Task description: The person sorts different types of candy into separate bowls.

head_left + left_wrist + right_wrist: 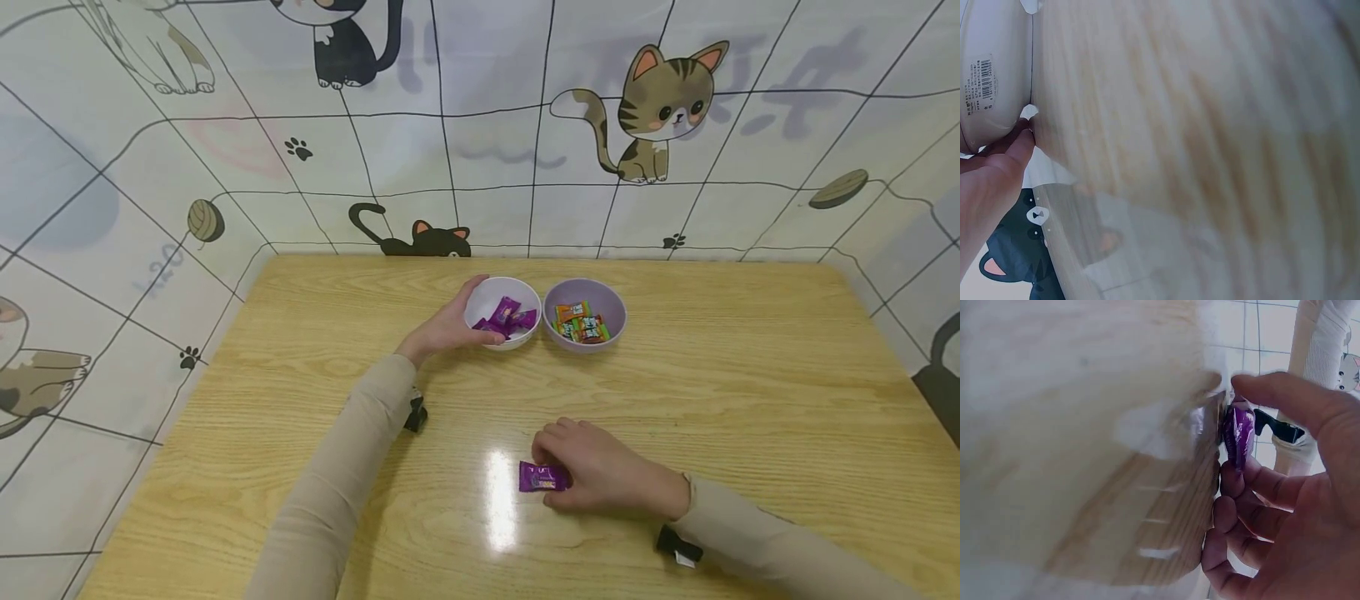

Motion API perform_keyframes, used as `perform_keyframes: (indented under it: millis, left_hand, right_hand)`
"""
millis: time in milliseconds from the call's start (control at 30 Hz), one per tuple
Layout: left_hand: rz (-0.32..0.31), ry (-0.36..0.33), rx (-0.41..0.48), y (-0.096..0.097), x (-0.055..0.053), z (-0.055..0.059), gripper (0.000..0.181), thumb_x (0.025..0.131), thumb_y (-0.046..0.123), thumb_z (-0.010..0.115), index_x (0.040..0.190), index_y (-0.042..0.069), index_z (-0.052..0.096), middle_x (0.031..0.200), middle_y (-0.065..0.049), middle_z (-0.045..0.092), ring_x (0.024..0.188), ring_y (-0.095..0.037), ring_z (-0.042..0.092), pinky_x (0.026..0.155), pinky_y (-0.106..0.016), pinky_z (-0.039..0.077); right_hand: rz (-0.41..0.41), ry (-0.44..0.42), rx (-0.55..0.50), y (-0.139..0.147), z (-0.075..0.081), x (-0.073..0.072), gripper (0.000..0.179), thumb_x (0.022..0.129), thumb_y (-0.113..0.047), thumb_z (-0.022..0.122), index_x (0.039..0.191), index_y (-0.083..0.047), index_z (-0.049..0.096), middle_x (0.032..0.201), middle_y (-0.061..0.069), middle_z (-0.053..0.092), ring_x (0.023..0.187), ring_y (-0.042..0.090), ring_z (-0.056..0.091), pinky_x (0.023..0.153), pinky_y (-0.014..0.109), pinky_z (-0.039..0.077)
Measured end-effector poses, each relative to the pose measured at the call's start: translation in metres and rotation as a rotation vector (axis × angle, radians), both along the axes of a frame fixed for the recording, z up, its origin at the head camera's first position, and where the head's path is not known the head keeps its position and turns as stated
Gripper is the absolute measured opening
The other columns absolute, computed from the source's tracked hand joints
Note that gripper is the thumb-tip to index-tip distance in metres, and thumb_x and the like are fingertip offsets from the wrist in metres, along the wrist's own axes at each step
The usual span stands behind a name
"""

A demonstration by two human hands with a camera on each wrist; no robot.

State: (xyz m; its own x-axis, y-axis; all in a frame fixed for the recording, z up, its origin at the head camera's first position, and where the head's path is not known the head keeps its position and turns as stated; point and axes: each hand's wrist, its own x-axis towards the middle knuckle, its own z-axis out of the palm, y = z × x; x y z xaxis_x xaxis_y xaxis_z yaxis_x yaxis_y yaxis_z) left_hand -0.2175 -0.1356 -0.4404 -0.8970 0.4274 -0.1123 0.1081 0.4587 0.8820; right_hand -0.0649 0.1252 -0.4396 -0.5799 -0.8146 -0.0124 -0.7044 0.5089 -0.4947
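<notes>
My left hand (447, 325) holds the side of a white bowl (529, 335), its thumb at the near rim and fingers round the far side. Several purple wrapped candies (506, 311) lie inside that bowl. In the left wrist view, the fingers (1019, 147) touch the lower wall of the bowl (1007, 56). Nearer the front, my right hand (600, 468) pinches a purple wrapped candy (542, 477) at the tabletop. The right wrist view has this candy (1240, 432) between thumb and index finger, with the other fingers curled against the table.
A lilac bowl (617, 304) stands right beside the white one and contains several orange and green wrapped candies (582, 323). Both bowls sit toward the back of the wooden table (750, 375). Behind it hangs a cat-patterned backdrop (495, 150).
</notes>
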Motion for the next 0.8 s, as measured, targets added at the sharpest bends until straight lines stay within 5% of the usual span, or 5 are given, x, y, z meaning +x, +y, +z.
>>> perform_keyframes:
  millis: [333,533,600,800]
  left_hand:
    - [-0.009,-0.006,0.003,0.001,0.002,0.005,0.106,0.077,0.020,0.083,0.155,0.018,0.011,0.146,-0.016,0.034,0.125,-0.031,0.041,0.106,-0.046,0.033]
    - [-0.014,0.002,0.008,0.001,0.004,0.009,0.105,0.077,0.018,0.083,0.155,0.014,0.011,0.145,-0.018,0.035,0.125,-0.033,0.041,0.106,-0.047,0.033]
    - [-0.005,0.017,0.003,-0.001,0.000,-0.001,0.106,0.076,0.021,0.084,0.155,0.017,0.012,0.144,-0.014,0.037,0.124,-0.029,0.042,0.105,-0.045,0.035]
    - [-0.008,0.023,0.010,0.000,0.001,-0.001,0.106,0.076,0.020,0.083,0.155,0.017,0.012,0.143,-0.014,0.037,0.123,-0.029,0.043,0.104,-0.045,0.035]
  right_hand:
    - [-0.046,-0.152,-0.096,0.002,0.000,-0.007,0.025,0.077,-0.020,0.078,0.095,-0.019,0.061,0.085,-0.013,0.052,0.074,0.005,0.048,0.065,0.022,0.045]
    - [-0.056,-0.175,-0.141,0.002,0.000,-0.014,0.024,0.077,-0.017,0.078,0.095,-0.018,0.063,0.086,-0.012,0.055,0.075,0.006,0.051,0.067,0.024,0.047]
    - [-0.064,-0.177,-0.162,0.001,0.000,-0.017,0.024,0.077,-0.017,0.078,0.096,-0.018,0.063,0.087,-0.012,0.056,0.076,0.006,0.052,0.068,0.024,0.047]
    - [-0.099,-0.165,-0.236,-0.001,0.002,-0.027,0.027,0.077,-0.013,0.080,0.099,-0.014,0.064,0.088,-0.010,0.057,0.076,0.007,0.052,0.067,0.025,0.048]
